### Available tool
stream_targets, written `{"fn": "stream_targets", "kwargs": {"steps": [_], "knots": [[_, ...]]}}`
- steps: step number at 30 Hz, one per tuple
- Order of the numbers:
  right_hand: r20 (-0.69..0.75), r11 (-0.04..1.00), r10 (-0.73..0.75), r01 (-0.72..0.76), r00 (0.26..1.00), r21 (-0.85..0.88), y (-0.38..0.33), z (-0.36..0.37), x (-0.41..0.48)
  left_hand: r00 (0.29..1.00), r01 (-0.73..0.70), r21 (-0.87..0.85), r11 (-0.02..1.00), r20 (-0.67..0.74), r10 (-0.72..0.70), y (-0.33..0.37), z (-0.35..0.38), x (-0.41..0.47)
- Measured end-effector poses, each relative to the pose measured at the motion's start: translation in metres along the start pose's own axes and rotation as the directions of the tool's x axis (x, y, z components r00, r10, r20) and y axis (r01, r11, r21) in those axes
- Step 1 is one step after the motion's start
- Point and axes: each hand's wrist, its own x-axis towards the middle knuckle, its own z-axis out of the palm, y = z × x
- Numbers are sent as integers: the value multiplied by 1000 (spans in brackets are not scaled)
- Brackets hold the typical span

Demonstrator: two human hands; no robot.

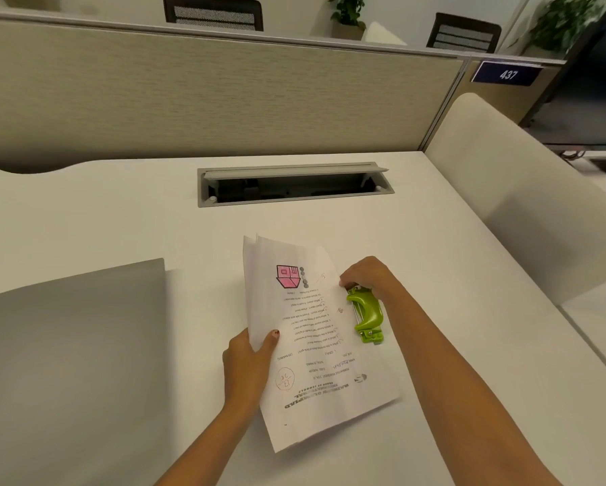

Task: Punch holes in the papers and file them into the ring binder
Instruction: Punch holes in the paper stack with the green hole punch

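Left hand (pixel 247 363) pinching left edge of papers (pixel 312 345), thumb on top, fingers beneath. Right hand (pixel 368 275) curled onto far end of green hole punch (pixel 366 315), at papers' right edge. Thin white printed sheets, slightly fanned, on smooth white desk (pixel 119 222). Flat grey ring binder (pixel 73 363) closed, left.

The papers (pixel 315 345) lie on the desk (pixel 469 310) near its front edge, about midway across. The hole punch (pixel 366 315) sits at their right edge. The binder (pixel 70 363) lies at the desk's left edge; the cable tray (pixel 294 184) is set in near the back edge.
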Motion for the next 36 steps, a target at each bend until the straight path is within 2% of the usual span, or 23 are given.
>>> {"fn": "stream_targets", "kwargs": {"steps": [5, 11, 18, 21, 31, 36], "knots": [[-6, 999, -6, 6, 1000, 49, 5, 0, 0, 1000, -1, 33, 999, 9, 0, 0, -4, 5], [-30, 992, -100, 101, 995, 71, 12, -1, -2, 998, 3, 42, 999, 59, -6, -1, -12, 14], [-24, 979, -85, 79, 996, -186, 6, -2, 1, 997, -29, 58, 998, 67, 25, -6, -14, 10], [-28, 970, -96, 87, 995, -229, 7, -1, 4, 997, -51, 72, 996, 61, 47, -7, -12, 8], [53, 986, -68, 76, 996, -149, 8, -9, 2, 997, -64, 61, 996, 37, 62, -6, -13, 5], [21, 989, -118, 119, 993, -89, 10, 0, 3, 993, -118, 98, 988, 29, 116, -3, -14, 8]]}}
